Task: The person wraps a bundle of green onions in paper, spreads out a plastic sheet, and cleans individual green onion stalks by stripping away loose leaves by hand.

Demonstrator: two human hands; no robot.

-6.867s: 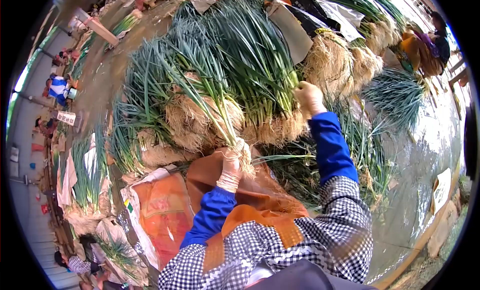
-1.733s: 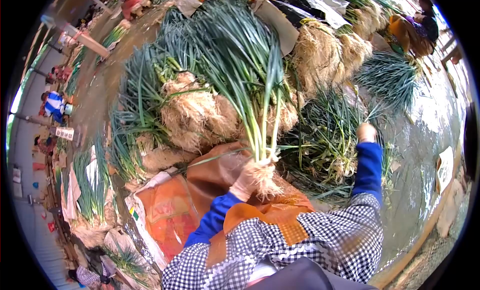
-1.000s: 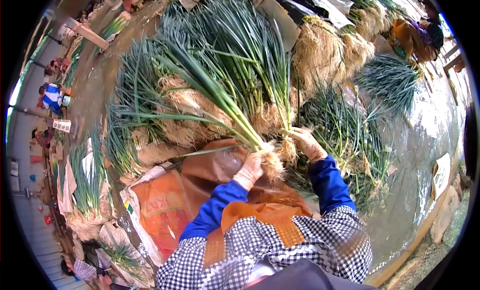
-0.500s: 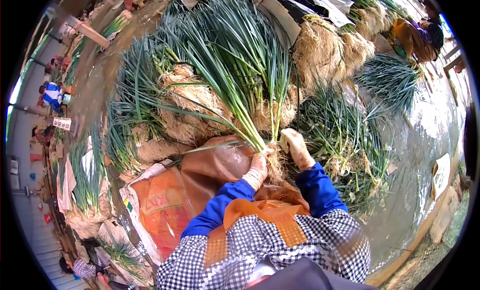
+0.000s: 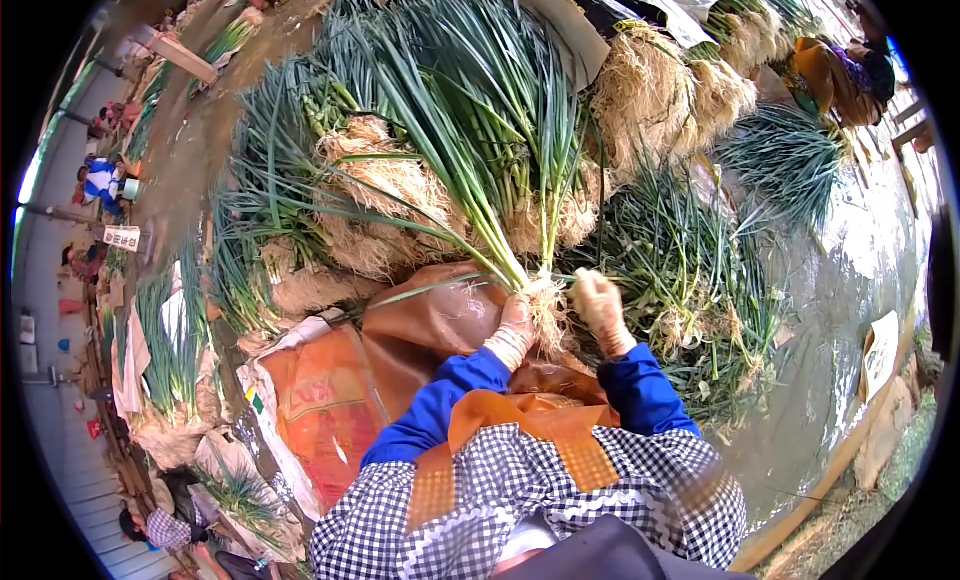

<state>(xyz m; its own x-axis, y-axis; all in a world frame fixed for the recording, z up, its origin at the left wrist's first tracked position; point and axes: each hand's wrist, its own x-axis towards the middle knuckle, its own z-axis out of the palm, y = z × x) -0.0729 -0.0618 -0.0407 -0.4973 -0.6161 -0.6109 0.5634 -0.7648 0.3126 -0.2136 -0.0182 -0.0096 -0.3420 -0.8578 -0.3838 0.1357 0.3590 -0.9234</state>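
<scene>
My left hand (image 5: 517, 325) is closed around the lower stems of a few green onions (image 5: 495, 252), just above my lap. Their long leaves spread away from me, and a tangle of pale roots (image 5: 547, 315) hangs beside my fingers. To the right of those roots, my right hand (image 5: 599, 302) is curled shut, slightly apart from them. A thin green strip shows by its fingertips; whether they grip it is unclear. Under both hands lies a brown apron (image 5: 425, 325). Beyond them rests a large heap of green onions with root clumps (image 5: 385, 195).
Loose green leaves (image 5: 690, 270) are piled at my right on a wet floor (image 5: 810, 400). Root bundles (image 5: 645, 95) stand farther back. An orange sack (image 5: 320, 405) lies at my left. Another person (image 5: 840, 80) sits at the far right; more people (image 5: 102, 185) are at the left.
My right hand has drawn back a little to the right and down, away from the stems. The left hand keeps its hold on the green onions, almost in place.
</scene>
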